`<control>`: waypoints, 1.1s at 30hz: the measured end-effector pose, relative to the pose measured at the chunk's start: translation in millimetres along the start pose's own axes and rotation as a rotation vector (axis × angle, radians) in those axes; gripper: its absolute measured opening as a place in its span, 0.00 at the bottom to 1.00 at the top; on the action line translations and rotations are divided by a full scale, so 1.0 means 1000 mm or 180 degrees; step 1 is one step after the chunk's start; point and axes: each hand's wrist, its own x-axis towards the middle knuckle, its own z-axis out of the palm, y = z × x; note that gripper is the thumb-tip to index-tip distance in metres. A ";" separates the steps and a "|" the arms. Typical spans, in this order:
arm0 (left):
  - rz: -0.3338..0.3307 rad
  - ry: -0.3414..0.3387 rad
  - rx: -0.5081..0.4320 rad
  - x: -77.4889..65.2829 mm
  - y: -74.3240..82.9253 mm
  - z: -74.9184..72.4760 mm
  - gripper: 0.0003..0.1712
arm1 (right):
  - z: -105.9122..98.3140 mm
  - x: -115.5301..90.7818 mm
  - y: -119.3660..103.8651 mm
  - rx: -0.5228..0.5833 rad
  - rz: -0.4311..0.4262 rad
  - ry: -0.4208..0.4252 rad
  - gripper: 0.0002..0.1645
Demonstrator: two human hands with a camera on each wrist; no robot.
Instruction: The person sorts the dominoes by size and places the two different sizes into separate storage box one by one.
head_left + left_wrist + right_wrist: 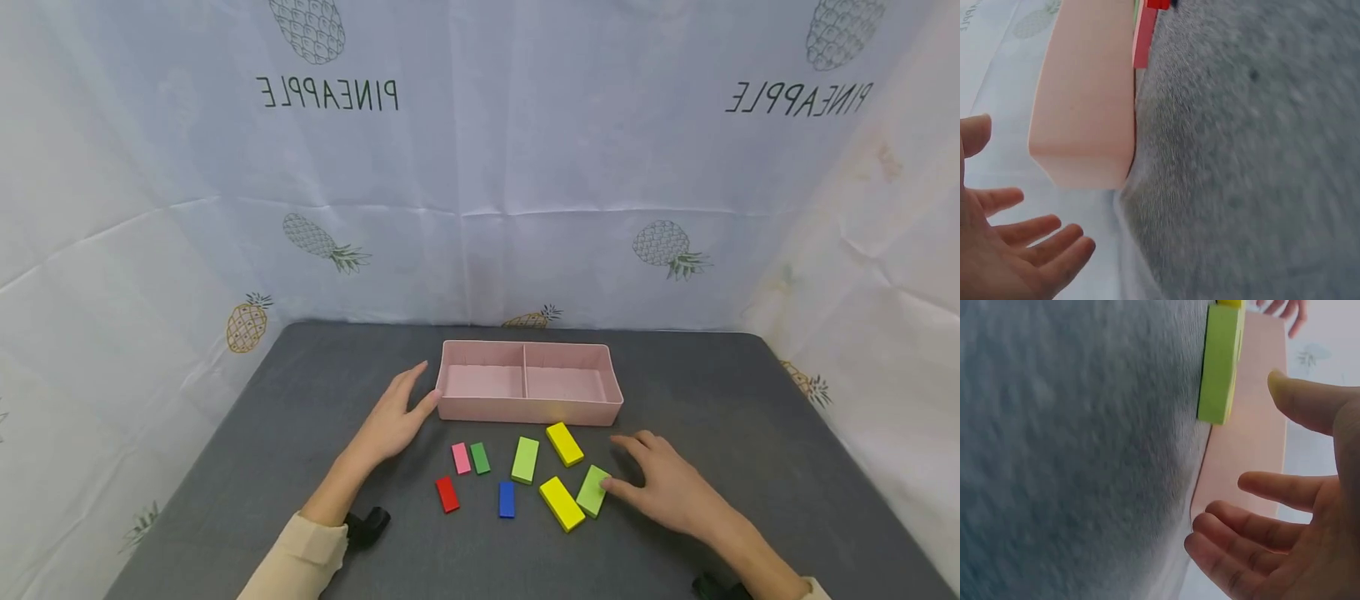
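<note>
A pink two-compartment box (528,410) stands at the back of the dark table, with nothing inside. My left hand (393,421) is beside its left end, fingers loosely spread, holding nothing. In the left wrist view that hand (1022,244) lies near the box's corner (1085,125). My right hand (671,487) hovers to the right of the blocks, fingers relaxed and nothing in its grasp. Its thumb overlaps a light green block (591,493) in the head view; in the right wrist view the thumb shows apart from the light green block (1217,369).
In front of the box lie two yellow blocks (564,444), another light green block (525,460), a blue block (507,500), a red block (447,494), a pink block (461,458) and a green block (480,458). A pineapple-print cloth (480,167) hangs behind the table.
</note>
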 end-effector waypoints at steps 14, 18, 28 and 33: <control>-0.0132 -0.0243 -0.0832 0.018 -0.001 0.008 0.38 | 0.012 0.002 -0.018 0.0000 -0.0175 -0.0279 0.40; -0.0163 -0.0334 -0.0967 0.020 -0.004 0.010 0.38 | 0.014 0.001 -0.019 -0.0045 -0.0275 -0.0298 0.41; -0.0170 -0.0292 -0.1100 0.029 0.001 0.016 0.38 | 0.011 0.003 -0.019 0.0027 -0.0359 -0.0342 0.40; -0.0207 -0.0290 -0.1167 0.032 0.000 0.021 0.38 | 0.006 0.005 -0.019 0.0115 -0.0412 -0.0334 0.38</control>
